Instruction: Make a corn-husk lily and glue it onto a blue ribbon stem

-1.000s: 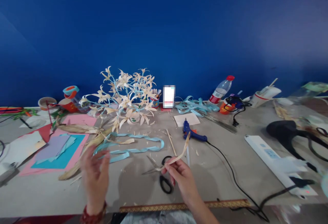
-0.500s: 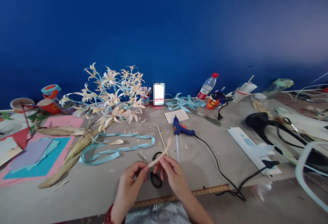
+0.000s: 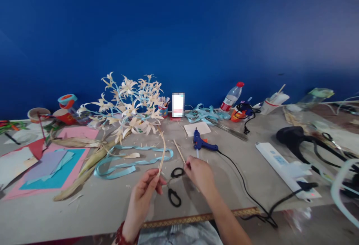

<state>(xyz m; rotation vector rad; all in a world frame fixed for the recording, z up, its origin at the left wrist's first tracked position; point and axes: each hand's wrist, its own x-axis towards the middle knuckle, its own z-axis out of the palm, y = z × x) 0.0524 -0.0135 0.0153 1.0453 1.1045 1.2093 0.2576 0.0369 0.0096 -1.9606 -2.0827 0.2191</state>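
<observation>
- With left hand (image 3: pixel 143 192), pinching curved pale husk strip (image 3: pixel 163 151) between thumb and fingertips, raised above tabletop (image 3: pixel 98 217).
- With right hand (image 3: pixel 201 174), bunching fingers at thin stick (image 3: pixel 179 151); cannot tell whether gripping it.
- Between the hands, lying open: black-handled scissors (image 3: pixel 169 192).
- Just beyond: looped light-blue ribbon (image 3: pixel 112 176), blue glue gun (image 3: pixel 205 144).
- Farther back: cream artificial flowers (image 3: pixel 133 106).

Pale strip (image 3: pixel 163 151): dry, fibrous, matt, husk-like. Thin stick (image 3: pixel 179 150): apparently wood, matt. Scissors (image 3: pixel 179 201): handles black, smooth plastic. Glue gun (image 3: pixel 200 143): blue plastic, slight sheen. Ribbon (image 3: pixel 127 171): cloth-like, satin sheen. Paper sheets (image 3: pixel 61 177): matt. Bottle (image 3: pixel 232 96): clear, glossy plastic. Desk (image 3: pixel 106 211): grey, smooth, matt.
</observation>
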